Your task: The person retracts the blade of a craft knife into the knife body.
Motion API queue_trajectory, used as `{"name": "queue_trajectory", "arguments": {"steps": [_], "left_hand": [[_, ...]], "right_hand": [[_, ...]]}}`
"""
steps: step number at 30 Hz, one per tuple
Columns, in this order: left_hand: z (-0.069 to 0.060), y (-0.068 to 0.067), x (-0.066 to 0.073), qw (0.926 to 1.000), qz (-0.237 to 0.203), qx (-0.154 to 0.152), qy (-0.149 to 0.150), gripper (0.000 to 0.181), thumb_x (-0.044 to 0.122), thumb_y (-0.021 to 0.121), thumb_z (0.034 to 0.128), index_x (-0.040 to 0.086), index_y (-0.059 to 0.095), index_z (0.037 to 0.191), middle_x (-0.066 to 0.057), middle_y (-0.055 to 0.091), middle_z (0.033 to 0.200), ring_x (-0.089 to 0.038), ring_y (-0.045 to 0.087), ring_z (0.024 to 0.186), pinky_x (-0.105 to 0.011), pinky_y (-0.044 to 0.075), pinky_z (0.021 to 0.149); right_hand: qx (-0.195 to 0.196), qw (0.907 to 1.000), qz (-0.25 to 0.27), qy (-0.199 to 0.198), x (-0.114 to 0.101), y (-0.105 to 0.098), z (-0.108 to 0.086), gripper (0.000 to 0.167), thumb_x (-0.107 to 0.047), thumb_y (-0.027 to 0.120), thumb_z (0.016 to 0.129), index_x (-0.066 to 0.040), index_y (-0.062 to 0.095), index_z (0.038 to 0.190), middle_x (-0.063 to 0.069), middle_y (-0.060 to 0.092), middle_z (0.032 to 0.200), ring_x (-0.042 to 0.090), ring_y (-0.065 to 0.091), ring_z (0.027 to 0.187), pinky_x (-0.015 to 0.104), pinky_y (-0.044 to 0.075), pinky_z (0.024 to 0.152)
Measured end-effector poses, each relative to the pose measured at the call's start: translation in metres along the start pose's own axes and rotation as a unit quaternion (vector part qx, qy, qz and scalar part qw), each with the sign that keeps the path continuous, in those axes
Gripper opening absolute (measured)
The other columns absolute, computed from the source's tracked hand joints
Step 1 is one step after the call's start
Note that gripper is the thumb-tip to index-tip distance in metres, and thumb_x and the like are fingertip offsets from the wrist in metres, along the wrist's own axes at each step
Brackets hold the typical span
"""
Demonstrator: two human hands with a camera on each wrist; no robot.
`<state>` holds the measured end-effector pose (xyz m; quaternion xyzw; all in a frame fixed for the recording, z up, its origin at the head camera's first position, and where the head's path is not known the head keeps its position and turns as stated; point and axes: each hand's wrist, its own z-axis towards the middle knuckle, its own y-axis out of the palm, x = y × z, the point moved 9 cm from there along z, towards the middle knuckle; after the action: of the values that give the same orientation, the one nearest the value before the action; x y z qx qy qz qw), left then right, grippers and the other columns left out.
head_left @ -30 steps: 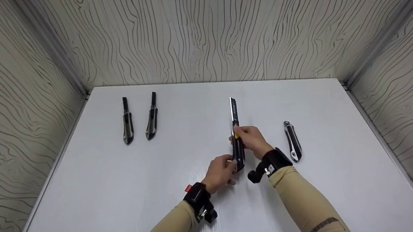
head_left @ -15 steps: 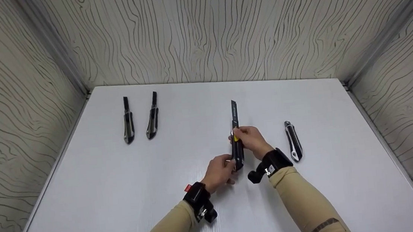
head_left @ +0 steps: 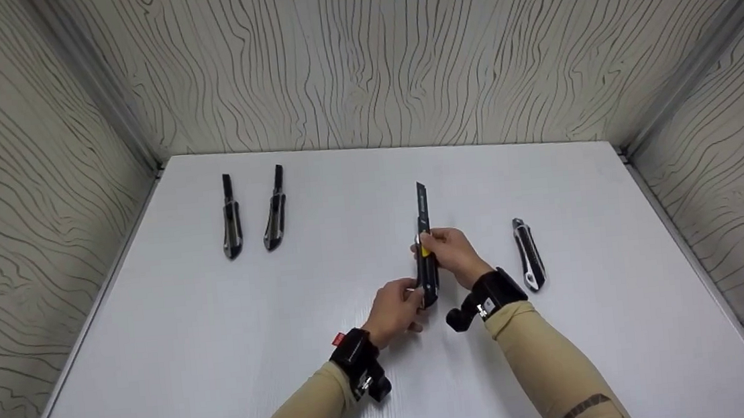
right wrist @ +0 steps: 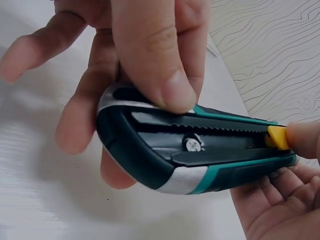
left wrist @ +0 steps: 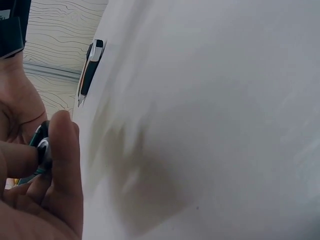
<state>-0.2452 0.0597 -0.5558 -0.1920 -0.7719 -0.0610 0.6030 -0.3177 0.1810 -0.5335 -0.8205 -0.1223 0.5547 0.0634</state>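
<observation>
A utility knife (head_left: 427, 275) with a black, green and silver handle points away from me in the head view, its dark blade (head_left: 422, 201) extended. My left hand (head_left: 394, 311) pinches the butt end between thumb and fingers. Further up the handle, my right hand (head_left: 454, 252) grips it. In the right wrist view the right thumb (right wrist: 305, 140) touches the yellow slider (right wrist: 276, 138), and a screw (right wrist: 193, 144) shows in the handle's slot. Most of the knife is hidden behind fingers in the left wrist view.
Two similar utility knives, one (head_left: 232, 231) beside the other (head_left: 275, 223), lie at the back left with blades out. Another knife (head_left: 530, 256) lies right of my right hand, no long blade showing. Patterned panels (head_left: 358, 55) enclose the white table (head_left: 223, 357) at the back and sides.
The held knife has tilted slightly, and its blade tip sits a little lower in the head view. Both hands keep their hold, nearly unmoved.
</observation>
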Motion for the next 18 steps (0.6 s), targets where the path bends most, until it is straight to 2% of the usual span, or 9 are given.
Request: {"name": "queue_trajectory", "arguments": {"steps": [10, 18], "left_hand": [[0.0010, -0.0007, -0.0015, 1.0000, -0.002, 0.005, 0.001, 0.029, 0.014, 0.051, 0.1003, -0.001, 0.059, 0.124, -0.014, 0.071, 0.092, -0.024, 0.070, 0.065, -0.025, 0.056, 0.050], [0.0016, -0.0010, -0.0013, 1.0000, -0.005, 0.006, 0.001, 0.028, 0.014, 0.051, 0.0999, -0.001, 0.059, 0.123, -0.016, 0.072, 0.093, -0.025, 0.070, 0.066, -0.027, 0.057, 0.050]], "right_hand": [[-0.001, 1.0000, 0.000, 0.002, -0.0006, 0.0025, 0.0002, 0.036, -0.023, 0.051, 0.102, 0.000, 0.056, 0.130, 0.016, 0.068, 0.123, 0.015, 0.066, 0.100, 0.031, 0.053, 0.091], [-0.001, 1.0000, -0.002, -0.004, -0.0028, 0.0028, -0.0007, 0.034, -0.020, 0.050, 0.102, 0.002, 0.056, 0.128, 0.016, 0.068, 0.120, 0.013, 0.066, 0.095, 0.030, 0.053, 0.089]]}}
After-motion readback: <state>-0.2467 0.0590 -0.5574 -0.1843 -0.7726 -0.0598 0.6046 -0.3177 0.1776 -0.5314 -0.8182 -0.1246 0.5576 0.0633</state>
